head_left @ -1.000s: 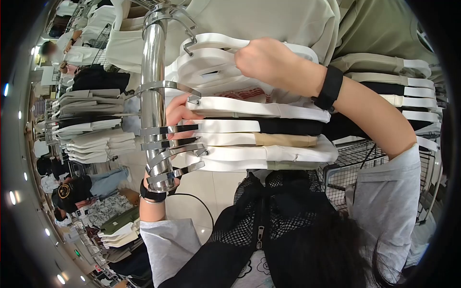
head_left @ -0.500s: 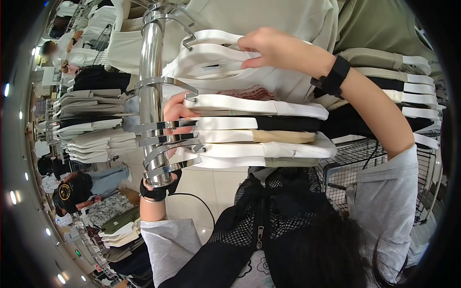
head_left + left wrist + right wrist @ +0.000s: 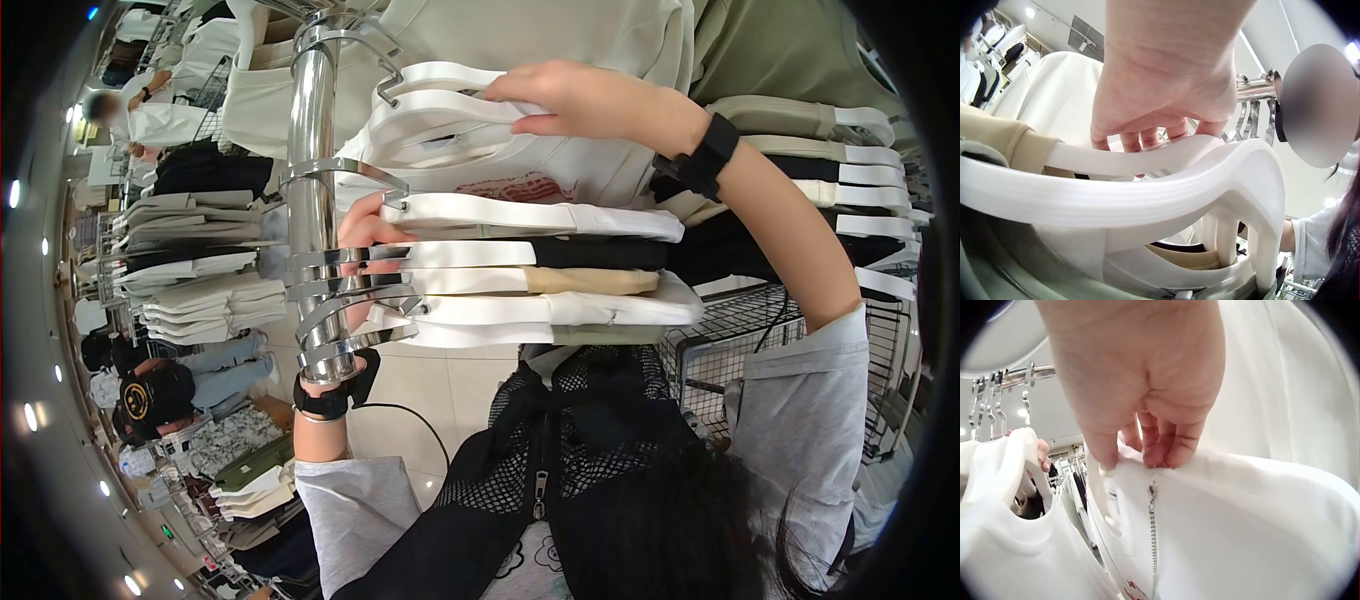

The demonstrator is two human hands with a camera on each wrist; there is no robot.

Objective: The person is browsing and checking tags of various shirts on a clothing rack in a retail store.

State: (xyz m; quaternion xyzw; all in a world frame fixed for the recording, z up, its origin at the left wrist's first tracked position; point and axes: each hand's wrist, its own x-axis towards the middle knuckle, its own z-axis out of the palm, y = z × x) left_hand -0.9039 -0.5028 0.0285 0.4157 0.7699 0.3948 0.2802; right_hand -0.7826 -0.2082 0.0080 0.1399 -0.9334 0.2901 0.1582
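Observation:
In the head view my right hand (image 3: 600, 100) pinches the shoulder of a white clothes hanger (image 3: 440, 105) that carries a white shirt with a red print (image 3: 515, 187). The right wrist view shows thumb and fingertips on the white shirt's shoulder (image 3: 1222, 494), above a hanging silver chain (image 3: 1153, 534). Partly hidden behind the chrome rail (image 3: 313, 130), my left hand (image 3: 368, 225) reaches to the nearer group of hangers. Seen from the left wrist, its fingers curl over a white hanger (image 3: 1166, 153), with another white hanger (image 3: 1116, 200) in front.
Pale tops (image 3: 560, 40) and an olive garment (image 3: 790, 60) hang beyond. At the right stands a black wire cart (image 3: 720, 340), with more hangers (image 3: 870, 195) above it. Other racks of clothes (image 3: 210, 300) and people are at the left, across a tiled floor.
My right hand has turned and opened from a fist-like shape onto the hanger's shoulder, with the thumb now showing below. The left hand stays at the nearer hangers.

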